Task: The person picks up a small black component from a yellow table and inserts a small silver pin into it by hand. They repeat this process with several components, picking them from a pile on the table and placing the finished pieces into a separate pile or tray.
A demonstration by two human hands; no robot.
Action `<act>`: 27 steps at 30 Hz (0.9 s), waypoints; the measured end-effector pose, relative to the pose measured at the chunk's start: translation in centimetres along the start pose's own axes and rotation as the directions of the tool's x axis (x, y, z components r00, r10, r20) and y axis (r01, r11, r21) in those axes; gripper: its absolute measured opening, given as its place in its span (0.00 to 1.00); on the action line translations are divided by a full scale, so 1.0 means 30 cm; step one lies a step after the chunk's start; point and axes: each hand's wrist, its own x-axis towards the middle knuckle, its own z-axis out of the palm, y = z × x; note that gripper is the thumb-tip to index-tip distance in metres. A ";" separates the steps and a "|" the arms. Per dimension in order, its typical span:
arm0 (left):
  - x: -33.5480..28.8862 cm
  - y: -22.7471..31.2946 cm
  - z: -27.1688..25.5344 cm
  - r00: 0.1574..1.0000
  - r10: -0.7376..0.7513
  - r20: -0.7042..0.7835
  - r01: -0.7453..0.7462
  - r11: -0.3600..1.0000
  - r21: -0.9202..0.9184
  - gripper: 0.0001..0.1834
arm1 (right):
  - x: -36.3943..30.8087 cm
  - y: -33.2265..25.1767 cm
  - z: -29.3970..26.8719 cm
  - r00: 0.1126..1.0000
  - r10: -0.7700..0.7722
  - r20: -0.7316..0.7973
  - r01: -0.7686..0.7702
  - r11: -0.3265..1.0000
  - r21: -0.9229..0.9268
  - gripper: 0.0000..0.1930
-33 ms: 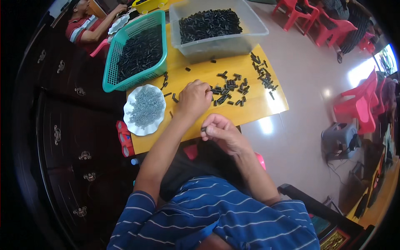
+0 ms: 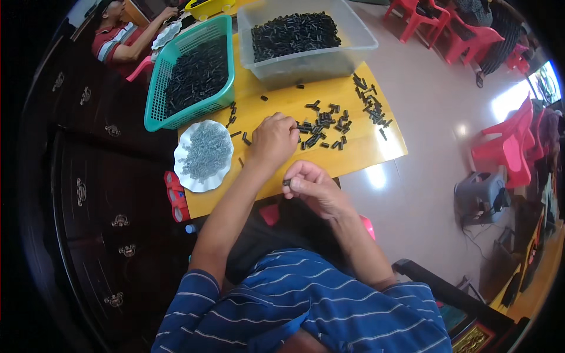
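My left hand [image 2: 273, 140] rests over the yellow table with its fingers curled down at the left edge of a loose pile of short black plastic tubes [image 2: 321, 125]. Whatever those fingers hold is hidden beneath the hand. Closer to my body, beyond the table's front edge, my right hand [image 2: 313, 187] pinches a small black tube [image 2: 286, 182] between thumb and fingers. Left of my left forearm, a white scalloped plate [image 2: 183, 141] carries a heap of small clear greyish pieces. A few single black tubes [image 2: 246, 139] lie between plate and hand.
A green mesh basket [image 2: 154, 106] and a clear plastic bin [image 2: 294, 72], both holding black tubes, stand at the back. More black pieces [image 2: 372, 105] line the table's right side. Dark drawers [image 2: 97, 194] rise at left; pink chairs [image 2: 507, 147] stand right. Another person [image 2: 126, 44] sits far left.
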 end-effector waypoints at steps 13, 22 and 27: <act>0.018 0.005 -0.009 0.997 0.032 0.072 -0.039 0.995 0.092 0.05 | 0.005 0.002 -0.005 0.999 0.043 -0.025 -0.041 0.997 0.067 0.10; -0.104 0.031 -0.190 0.995 -0.079 -0.056 0.052 0.923 -0.381 0.05 | 0.011 0.011 -0.014 0.993 0.029 -0.115 -0.016 0.994 0.112 0.09; -0.216 0.037 -0.264 0.986 -0.166 0.020 0.141 0.764 -0.630 0.05 | 0.009 0.011 -0.001 0.988 0.052 -0.142 -0.040 0.995 0.090 0.09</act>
